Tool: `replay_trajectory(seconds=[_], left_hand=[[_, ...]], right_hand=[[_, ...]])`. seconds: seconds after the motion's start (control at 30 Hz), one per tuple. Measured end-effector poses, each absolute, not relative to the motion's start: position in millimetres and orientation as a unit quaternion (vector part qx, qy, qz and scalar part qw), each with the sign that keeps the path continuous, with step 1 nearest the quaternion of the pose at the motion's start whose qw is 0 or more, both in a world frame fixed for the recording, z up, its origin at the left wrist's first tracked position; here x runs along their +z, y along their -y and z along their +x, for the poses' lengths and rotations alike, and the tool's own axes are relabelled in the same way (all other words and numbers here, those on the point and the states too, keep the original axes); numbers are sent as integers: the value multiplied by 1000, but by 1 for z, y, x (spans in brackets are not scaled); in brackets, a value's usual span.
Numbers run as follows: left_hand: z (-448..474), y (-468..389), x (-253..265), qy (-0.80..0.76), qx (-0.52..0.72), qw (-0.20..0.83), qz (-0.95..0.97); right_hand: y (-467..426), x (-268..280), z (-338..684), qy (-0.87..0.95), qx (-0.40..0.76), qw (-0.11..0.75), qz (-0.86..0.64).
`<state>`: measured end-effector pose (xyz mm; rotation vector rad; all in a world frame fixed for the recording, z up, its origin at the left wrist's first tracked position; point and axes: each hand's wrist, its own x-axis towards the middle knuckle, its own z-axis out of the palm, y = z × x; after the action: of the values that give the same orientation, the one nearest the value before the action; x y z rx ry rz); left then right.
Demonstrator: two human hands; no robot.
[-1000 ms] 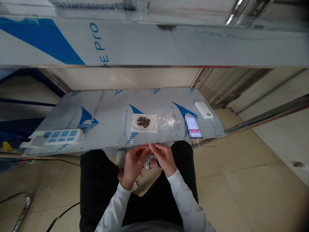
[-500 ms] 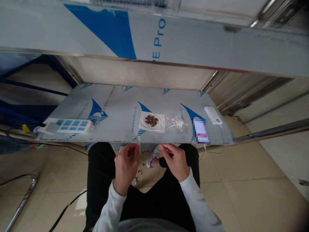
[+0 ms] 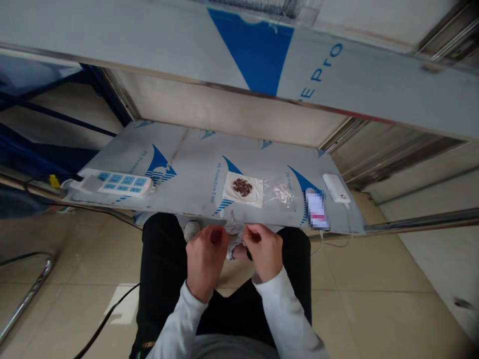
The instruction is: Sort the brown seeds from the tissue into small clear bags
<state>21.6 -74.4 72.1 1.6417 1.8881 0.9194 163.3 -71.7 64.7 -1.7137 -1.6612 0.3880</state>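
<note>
Between my two hands, just off the near edge of the shelf, is a small clear plastic bag (image 3: pixel 234 228). My left hand (image 3: pixel 207 259) is closed with thumb and forefinger pinched at its left side. The fingers of my right hand (image 3: pixel 265 251) pinch its right side. Beyond them, a pile of small dark-brown pieces (image 3: pixel 242 188), which look like screws, lies on a white square sheet (image 3: pixel 255 200). More clear plastic bags (image 3: pixel 284 194) lie loosely to the right of that sheet.
The shelf (image 3: pixel 190 164) has printed protective film. A white power strip (image 3: pixel 125 183) rests at its left, a phone (image 3: pixel 316 209) and a white power bank (image 3: pixel 336 188) with cables at its right. A higher shelf (image 3: pixel 157 55) crosses above. A metal chair leg (image 3: pixel 33 286) stands at far left.
My hands have come closer together, and the clear bag now spans between them. The camera view has tilted, shifting the shelf slightly right in the picture.
</note>
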Motion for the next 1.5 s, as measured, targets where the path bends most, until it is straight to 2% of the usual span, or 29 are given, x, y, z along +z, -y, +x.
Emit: replay_trajectory(seconds=[0.13,0.2,0.33,0.5,0.63,0.83,0.9,0.97,1.1,1.17,1.33,1.5], left_hand=[[22,75,80,-664,364,251,603],[22,76,84,-647,380,279,599],[24,76,88,-629,384,307,602],[28,77,88,-632,387,297,603],[35,77,85,-660,371,248,604],[25,68,84,-692,370,213,582],[15,65,80,-696,376,223,570],[5,64,73,-696,373,237,565],[-8,63,59,-693,364,265,563],[-12,62,56,-699,362,270,554],[-22,61,54,-716,358,258,541],[-33,61,46,-727,344,242,543]], right_hand=[[77,69,167,666,166,384,-618],[76,70,169,690,221,403,-559],[72,63,174,737,331,384,-448],[73,48,168,695,277,434,-501],[76,49,158,648,262,471,-538],[53,41,174,632,279,460,-557],[26,37,192,656,249,424,-573],[-10,37,211,706,195,337,-592],[-85,43,230,808,65,-14,-585],[-113,45,228,815,26,-122,-566],[-146,40,211,822,-12,-217,-526],[-152,40,199,834,-49,-259,-485]])
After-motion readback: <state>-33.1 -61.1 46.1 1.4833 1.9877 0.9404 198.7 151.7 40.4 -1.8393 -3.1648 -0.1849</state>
